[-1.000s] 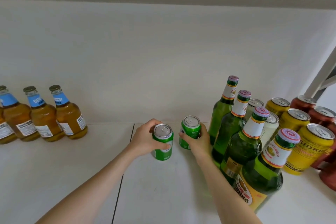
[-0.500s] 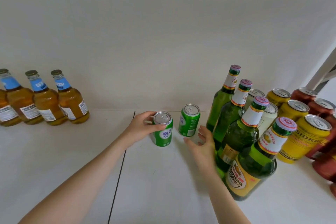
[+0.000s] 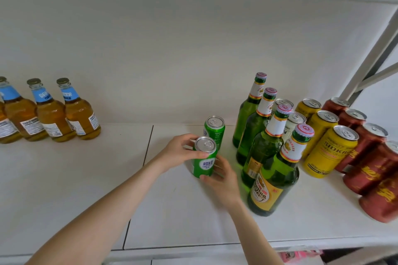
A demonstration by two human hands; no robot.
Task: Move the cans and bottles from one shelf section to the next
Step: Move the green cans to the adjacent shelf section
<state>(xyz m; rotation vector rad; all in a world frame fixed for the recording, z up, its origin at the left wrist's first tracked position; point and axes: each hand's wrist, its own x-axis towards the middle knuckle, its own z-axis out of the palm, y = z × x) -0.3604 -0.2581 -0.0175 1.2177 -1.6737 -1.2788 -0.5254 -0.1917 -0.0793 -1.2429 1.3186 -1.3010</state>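
Presently the front green can (image 3: 204,162) is held by both hands on the right-hand shelf section, just right of the seam (image 3: 148,145). The left hand (image 3: 179,154) is wrapped round its upper body below the rim. The right hand (image 3: 225,183) is curled round its lower part from the near side. Whether its base rests on the shelf (image 3: 64,189) cannot be told. The rear green can (image 3: 214,128) stands upright just behind it, so close that contact cannot be excluded.

Risk noted: the right forearm lies just beside the nearest of the green glass bottles (image 3: 263,148), which are tall and packed together. A sideways sweep of the elbow is judged likely to topple one into the others. A rearward nudge could upset the rear green can. The amber bottles (image 3: 79,114) on the left section are well apart and are not considered endangered.
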